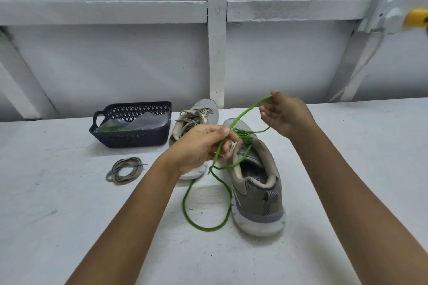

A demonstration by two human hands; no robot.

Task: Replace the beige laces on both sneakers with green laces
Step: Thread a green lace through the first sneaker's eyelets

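- A green lace [203, 229] lies in a slack loop on the white table [69, 215], just left of the near sneaker's heel.
- The near sneaker [257, 203], grey-brown with a white sole, stands heel toward the camera. The green lace is threaded through its eyelets. A pale curved mark shows on its side, and the print inside the collar is too blurred to read.
- The left hand [199, 148] hovers over the tongue, its fingers curled and pinching the green lace.
- A coiled beige lace [125, 170] lies on the table to the left.
- The right hand [284, 113] pinches the lace's end between thumb and forefinger, the other fingers loosely spread.
- The far sneaker [208, 109] carries beige laces.
- A dark basket [129, 139] holds a clear bag with something green inside.
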